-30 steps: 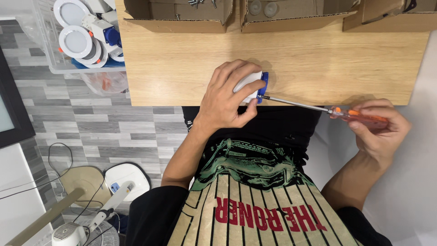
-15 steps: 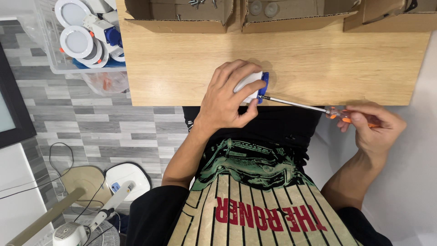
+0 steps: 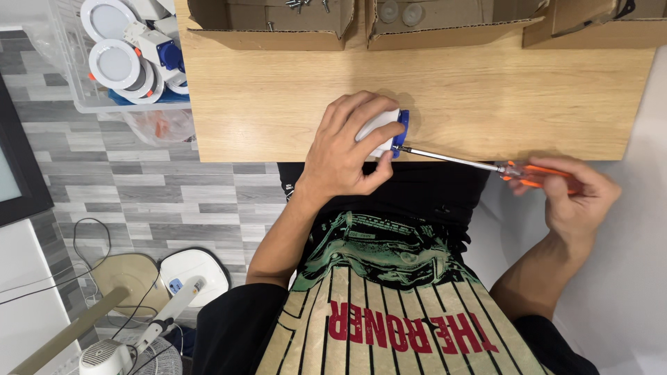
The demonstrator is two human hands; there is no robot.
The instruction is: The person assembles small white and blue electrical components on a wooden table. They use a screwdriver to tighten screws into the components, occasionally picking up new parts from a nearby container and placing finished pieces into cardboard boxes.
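The white-and-blue fitting [image 3: 386, 132] sits at the table's [image 3: 278, 104] near edge, gripped by the left hand [image 3: 347, 149] curled around it. The screwdriver [image 3: 486, 165] tip touches its blue end; the right hand [image 3: 573, 198] pinches the orange handle, off the table's near right corner.

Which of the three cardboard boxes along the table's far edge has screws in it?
The leftmost cardboard box: small metal screws lie inside; the middle box holds round whitish pieces.

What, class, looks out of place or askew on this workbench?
Nothing stands out. The left hand steadies a white-and-blue plastic fitting at the wooden tabletop's edge; the right hand holds an orange-handled screwdriver against it.
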